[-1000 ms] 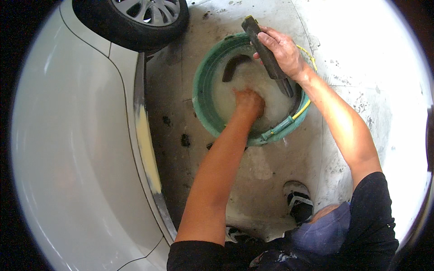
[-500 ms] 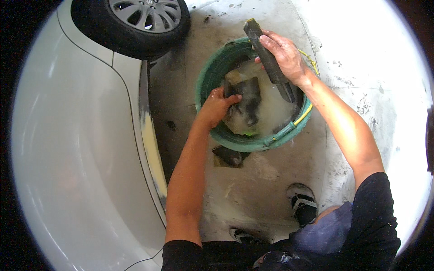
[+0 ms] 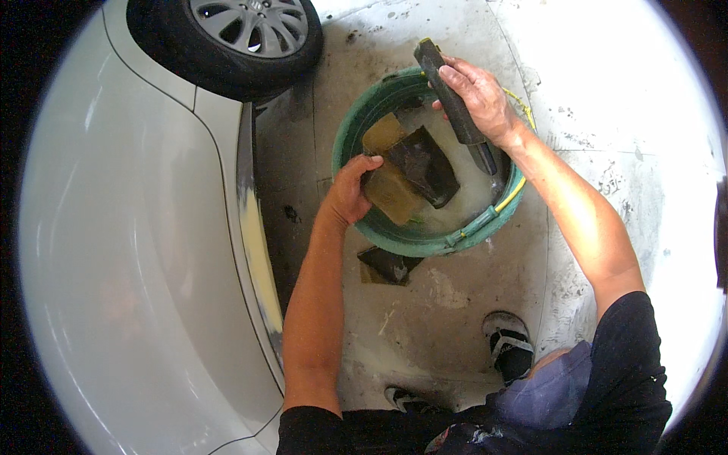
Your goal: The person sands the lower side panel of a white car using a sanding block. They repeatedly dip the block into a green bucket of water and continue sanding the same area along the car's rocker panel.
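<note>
several thin sheets (image 3: 427, 168), oblong block (image 3: 452, 98), round bucket (image 3: 402, 244)

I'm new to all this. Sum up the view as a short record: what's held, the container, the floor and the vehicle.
Left grip: holding brown-and-black sheets, apparently sandpaper, within the bucket's rim
Right grip: holding a long dark block slantwise over the bucket
Container: round green bucket of cloudy liquid
Floor: a black-and-brown piece beside the bucket, on the wearer's side
Vehicle: pale car at left, cream patch along its edge, wheel at top
</note>
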The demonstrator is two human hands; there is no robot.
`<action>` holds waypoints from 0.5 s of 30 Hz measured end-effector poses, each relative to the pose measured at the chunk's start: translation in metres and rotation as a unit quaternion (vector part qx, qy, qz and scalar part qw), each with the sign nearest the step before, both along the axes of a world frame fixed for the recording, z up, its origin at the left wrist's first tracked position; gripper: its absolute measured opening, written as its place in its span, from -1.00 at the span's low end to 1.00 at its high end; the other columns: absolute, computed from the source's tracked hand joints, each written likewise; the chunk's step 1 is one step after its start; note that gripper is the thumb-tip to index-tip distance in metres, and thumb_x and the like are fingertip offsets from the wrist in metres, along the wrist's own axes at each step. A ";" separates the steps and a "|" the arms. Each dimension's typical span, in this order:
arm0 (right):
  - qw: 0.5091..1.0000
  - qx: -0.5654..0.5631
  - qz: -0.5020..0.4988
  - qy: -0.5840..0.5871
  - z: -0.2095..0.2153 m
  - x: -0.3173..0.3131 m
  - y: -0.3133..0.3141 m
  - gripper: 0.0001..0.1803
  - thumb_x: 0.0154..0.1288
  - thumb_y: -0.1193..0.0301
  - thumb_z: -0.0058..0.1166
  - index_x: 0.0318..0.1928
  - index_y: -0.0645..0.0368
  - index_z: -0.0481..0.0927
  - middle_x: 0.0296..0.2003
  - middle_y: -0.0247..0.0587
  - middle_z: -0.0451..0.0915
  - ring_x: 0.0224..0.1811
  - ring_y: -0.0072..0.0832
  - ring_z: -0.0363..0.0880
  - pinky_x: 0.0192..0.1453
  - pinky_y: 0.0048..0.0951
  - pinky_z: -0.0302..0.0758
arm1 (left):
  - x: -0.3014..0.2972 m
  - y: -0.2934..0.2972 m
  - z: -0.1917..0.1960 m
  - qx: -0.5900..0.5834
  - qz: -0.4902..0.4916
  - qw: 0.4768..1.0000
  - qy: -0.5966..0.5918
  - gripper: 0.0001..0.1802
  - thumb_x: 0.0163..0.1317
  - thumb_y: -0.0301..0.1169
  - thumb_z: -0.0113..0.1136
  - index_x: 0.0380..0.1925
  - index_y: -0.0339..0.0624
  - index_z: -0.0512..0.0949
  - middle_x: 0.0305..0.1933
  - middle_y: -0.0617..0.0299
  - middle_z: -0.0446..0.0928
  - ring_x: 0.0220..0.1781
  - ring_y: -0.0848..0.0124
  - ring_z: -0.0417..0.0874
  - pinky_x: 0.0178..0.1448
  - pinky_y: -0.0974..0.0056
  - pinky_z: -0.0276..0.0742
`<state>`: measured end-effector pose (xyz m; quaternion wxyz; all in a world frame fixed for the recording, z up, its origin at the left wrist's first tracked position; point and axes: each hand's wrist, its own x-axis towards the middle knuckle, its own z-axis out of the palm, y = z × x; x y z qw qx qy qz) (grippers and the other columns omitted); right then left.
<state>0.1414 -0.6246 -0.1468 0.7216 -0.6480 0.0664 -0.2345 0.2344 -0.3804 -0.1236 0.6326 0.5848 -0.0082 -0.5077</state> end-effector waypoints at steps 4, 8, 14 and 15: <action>1.000 0.008 -0.010 -0.012 -0.002 -0.001 -0.001 -0.40 0.41 0.02 -0.05 0.21 0.27 0.44 -0.14 -0.22 0.60 -0.23 -0.55 0.56 -0.19 -0.51 0.57 | -0.023 -0.014 0.004 -0.031 -0.093 0.995 0.008 -0.50 0.20 -0.21 0.13 0.10 -0.24 0.44 0.06 0.08 0.54 0.02 0.12 0.60 0.14 0.02 0.51; 1.000 0.007 -0.001 0.009 0.007 -0.002 0.003 -0.39 0.41 0.01 -0.06 0.21 0.27 0.44 -0.15 -0.22 0.60 -0.25 -0.54 0.56 -0.18 -0.49 0.57 | -0.007 -0.014 -0.016 0.147 -0.339 0.844 -0.389 -0.50 0.18 -0.23 0.10 0.08 -0.27 0.50 0.03 -0.02 0.59 0.02 0.04 0.63 0.15 -0.01 0.50; 0.999 -0.035 -0.015 0.029 0.005 -0.006 0.000 -0.37 0.40 -0.02 -0.06 0.23 0.25 0.43 -0.18 -0.20 0.61 -0.31 -0.55 0.57 -0.18 -0.48 0.54 | -0.016 -0.059 -0.046 0.511 -0.446 0.540 -0.499 -0.63 0.16 -0.28 0.08 -0.12 -0.28 0.62 0.00 -0.08 0.60 0.05 0.03 0.63 0.12 0.12 0.53; 0.998 -0.041 -0.014 0.036 0.004 -0.007 -0.002 -0.36 0.40 -0.01 -0.06 0.23 0.25 0.43 -0.18 -0.19 0.62 -0.32 -0.55 0.57 -0.17 -0.47 0.53 | -0.019 -0.068 -0.050 0.504 -0.451 0.542 -0.499 -0.64 0.15 -0.29 0.08 -0.15 -0.29 0.63 0.01 -0.09 0.60 0.05 0.02 0.63 0.11 0.13 0.54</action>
